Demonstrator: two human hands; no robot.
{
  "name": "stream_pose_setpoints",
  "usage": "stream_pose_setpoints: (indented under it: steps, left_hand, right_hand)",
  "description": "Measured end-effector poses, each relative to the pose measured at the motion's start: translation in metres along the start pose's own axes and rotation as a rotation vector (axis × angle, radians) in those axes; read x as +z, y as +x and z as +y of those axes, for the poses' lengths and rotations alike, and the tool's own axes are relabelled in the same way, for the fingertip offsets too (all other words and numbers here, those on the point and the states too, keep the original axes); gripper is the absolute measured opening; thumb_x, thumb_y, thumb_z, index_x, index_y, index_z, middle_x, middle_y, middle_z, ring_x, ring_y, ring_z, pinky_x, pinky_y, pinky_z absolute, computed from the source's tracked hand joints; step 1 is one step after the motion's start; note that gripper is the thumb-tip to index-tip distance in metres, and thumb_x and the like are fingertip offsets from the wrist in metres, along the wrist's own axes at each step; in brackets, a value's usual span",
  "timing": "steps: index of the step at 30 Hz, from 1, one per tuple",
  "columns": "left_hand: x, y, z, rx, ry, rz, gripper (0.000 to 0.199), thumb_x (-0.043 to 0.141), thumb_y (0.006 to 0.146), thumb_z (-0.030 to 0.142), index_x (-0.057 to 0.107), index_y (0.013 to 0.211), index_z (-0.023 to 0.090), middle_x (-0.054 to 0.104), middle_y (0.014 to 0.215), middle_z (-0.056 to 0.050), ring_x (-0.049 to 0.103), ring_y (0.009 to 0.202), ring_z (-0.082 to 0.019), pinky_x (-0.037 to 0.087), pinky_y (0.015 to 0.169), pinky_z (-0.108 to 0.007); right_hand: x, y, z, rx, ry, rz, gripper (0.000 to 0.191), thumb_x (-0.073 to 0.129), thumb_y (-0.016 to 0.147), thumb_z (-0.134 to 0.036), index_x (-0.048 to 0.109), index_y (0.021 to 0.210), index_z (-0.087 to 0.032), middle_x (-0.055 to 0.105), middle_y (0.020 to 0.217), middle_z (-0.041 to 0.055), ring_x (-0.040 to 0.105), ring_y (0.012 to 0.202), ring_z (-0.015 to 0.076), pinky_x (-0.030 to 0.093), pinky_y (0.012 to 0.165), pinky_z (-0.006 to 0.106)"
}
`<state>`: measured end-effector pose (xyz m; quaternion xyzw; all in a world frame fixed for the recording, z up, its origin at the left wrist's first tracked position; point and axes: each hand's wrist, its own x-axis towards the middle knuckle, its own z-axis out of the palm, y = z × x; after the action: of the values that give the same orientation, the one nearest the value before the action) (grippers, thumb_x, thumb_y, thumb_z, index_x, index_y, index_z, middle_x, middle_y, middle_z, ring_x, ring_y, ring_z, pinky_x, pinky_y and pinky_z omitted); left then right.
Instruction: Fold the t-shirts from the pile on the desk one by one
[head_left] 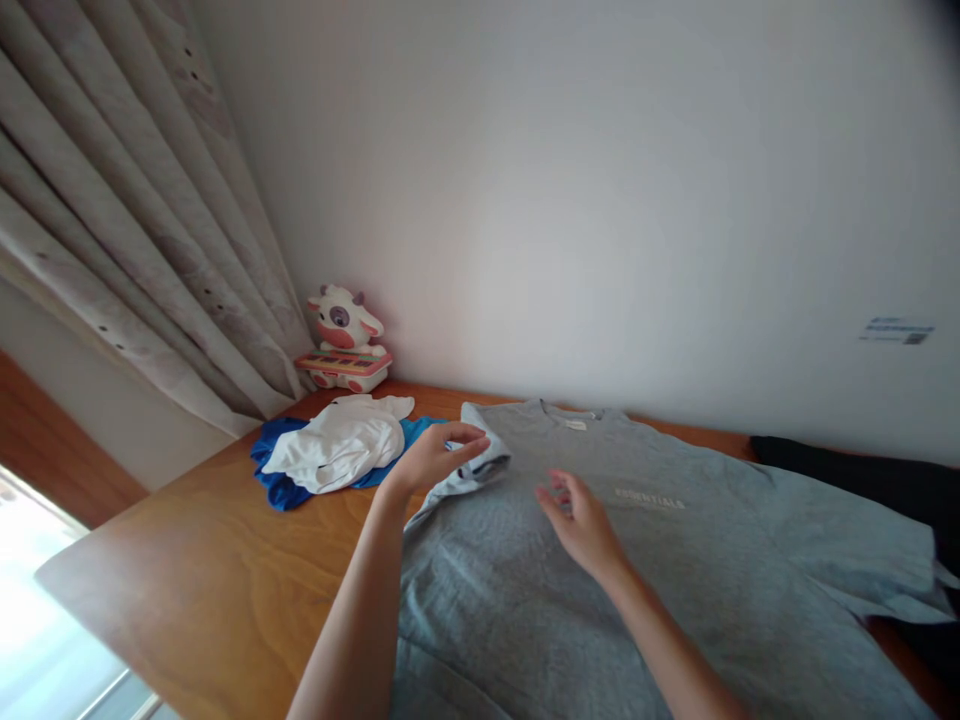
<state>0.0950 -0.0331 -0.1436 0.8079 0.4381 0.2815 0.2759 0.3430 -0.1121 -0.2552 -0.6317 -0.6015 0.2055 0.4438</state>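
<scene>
A grey T-shirt (675,560) lies spread on the wooden tabletop, its neckline toward the wall and pale "ESSENTIALS" lettering on the chest. Its left sleeve (491,462) is folded inward over the body, while the sleeve on the right stretches out flat. Beside that folded sleeve is my left hand (436,457), fingers extended and thumb apart, apparently holding nothing. My right hand (576,520) hovers over the middle of the shirt, its fingers loosely bent and apart with nothing between them.
White and blue crumpled clothes (341,440) lie to the left on the wooden tabletop (247,590). A cow-shaped toy keyboard (346,345) stands in the back corner by the curtain (150,200). Black fabric (840,470) lies at the right, partly under the shirt. A wall borders the back.
</scene>
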Motion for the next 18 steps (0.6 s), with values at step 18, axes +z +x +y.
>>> stream_pose_setpoints:
  steps: [18]
  left_hand:
    - [-0.004, -0.019, -0.021, -0.333, 0.455, -0.442, 0.050, 0.082, 0.063, 0.025, 0.071, 0.112, 0.026, 0.073, 0.105, 0.000, 0.071, 0.091, -0.021, 0.049, 0.069, -0.022]
  right_hand:
    - [0.056, 0.040, -0.047, 0.045, -0.153, -0.050, 0.028, 0.070, 0.077, -0.020, 0.076, 0.104, -0.025, 0.066, 0.116, 0.0118, 0.058, 0.112, 0.0287, 0.043, 0.093, 0.036]
